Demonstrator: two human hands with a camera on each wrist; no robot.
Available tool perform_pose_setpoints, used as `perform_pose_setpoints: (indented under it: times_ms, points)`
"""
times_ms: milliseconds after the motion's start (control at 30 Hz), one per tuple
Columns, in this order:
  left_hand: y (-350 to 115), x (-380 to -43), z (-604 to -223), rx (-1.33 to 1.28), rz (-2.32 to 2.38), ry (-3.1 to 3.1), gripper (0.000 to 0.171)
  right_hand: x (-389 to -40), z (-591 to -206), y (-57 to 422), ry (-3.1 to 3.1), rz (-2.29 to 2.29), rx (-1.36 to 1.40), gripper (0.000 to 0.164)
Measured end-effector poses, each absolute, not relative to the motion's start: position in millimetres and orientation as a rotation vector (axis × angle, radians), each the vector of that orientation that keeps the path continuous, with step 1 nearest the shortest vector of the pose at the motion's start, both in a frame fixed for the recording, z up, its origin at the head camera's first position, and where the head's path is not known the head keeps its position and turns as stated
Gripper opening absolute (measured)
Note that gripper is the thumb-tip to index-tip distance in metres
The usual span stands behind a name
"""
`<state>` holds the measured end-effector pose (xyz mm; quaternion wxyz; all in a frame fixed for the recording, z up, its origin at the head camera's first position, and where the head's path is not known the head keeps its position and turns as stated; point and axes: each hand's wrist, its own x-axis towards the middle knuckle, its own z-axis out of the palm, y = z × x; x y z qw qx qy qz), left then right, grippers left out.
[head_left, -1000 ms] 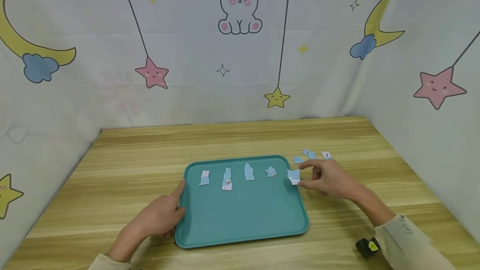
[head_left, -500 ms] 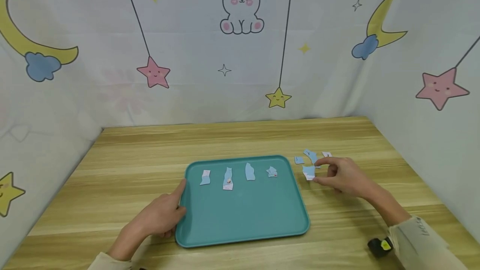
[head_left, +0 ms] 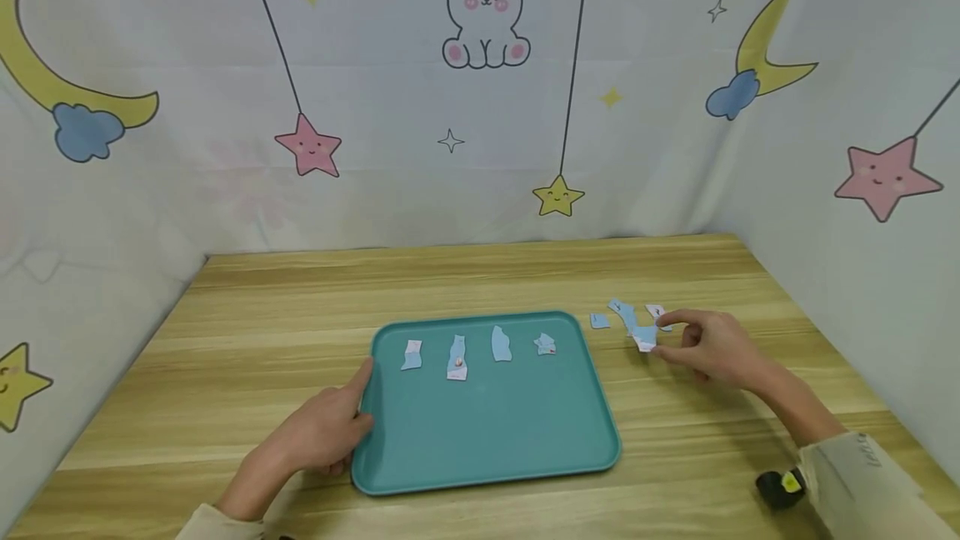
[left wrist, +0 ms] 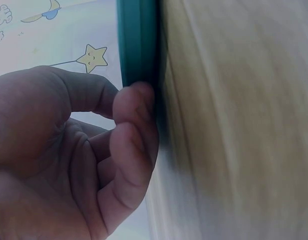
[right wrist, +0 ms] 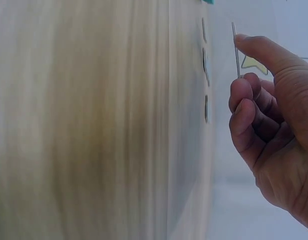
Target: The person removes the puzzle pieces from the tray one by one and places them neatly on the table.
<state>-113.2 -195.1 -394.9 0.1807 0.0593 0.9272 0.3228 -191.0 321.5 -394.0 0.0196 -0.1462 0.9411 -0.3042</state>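
My right hand point(head_left: 705, 348) pinches a light-blue and white jigsaw puzzle piece point(head_left: 645, 339) by its edge between thumb and fingers. In the right wrist view this piece point(right wrist: 237, 60) is edge-on, held off the wooden table. Just beyond it on the table lie three loose pieces: a small blue one point(head_left: 599, 321), a longer blue one point(head_left: 620, 312) and a white one point(head_left: 656, 311) partly behind my fingertips. My left hand point(head_left: 322, 432) holds the left rim of a teal tray point(head_left: 487, 448), its curled fingers against the edge in the left wrist view. Several pieces lie in a row in the tray.
Those tray pieces are a white-and-blue one point(head_left: 412, 355), a tall one point(head_left: 457, 357), a plain blue one point(head_left: 501, 344) and a small jagged one point(head_left: 545, 345). Behind the wooden table point(head_left: 300, 290) hangs a white cloth point(head_left: 390, 107) with cartoon prints.
My right hand has carried the pinched puzzle piece rightward, from over the tray's right rim to beside the loose pieces. The left hand has stayed on the tray.
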Motion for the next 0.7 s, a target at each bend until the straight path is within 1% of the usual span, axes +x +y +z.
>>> perform_pose_setpoints:
  times_ms: [333,700]
  points:
    - [-195.1,-113.3,-394.6,0.173,0.917,2.62,0.079,-197.3,-395.1,350.8,2.968,-0.877,-0.363,0.056]
    - [-194.8,-113.8,-394.6,0.158,0.91,2.62,0.079,-208.2,-401.4,377.6,2.988,-0.835,-0.307,0.057]
